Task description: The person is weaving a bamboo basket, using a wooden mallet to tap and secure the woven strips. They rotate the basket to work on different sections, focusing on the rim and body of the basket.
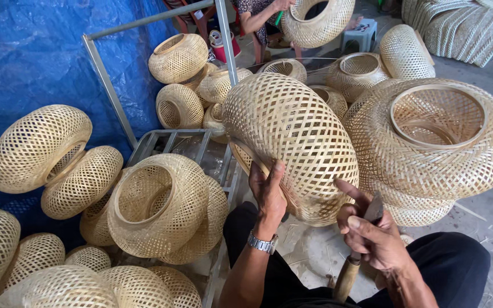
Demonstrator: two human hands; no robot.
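A round woven bamboo lampshade is tipped on its side in front of me. My left hand, with a metal wristwatch, grips its lower rim. My right hand is closed around a knife with a wooden handle, its blade up against the underside of the lampshade. My knees in dark trousers sit below.
Many similar woven lampshades lie around: a stack at right, a pile at left, more behind. A metal frame stands before a blue tarpaulin. Another person holds a lampshade at the back near a small stool.
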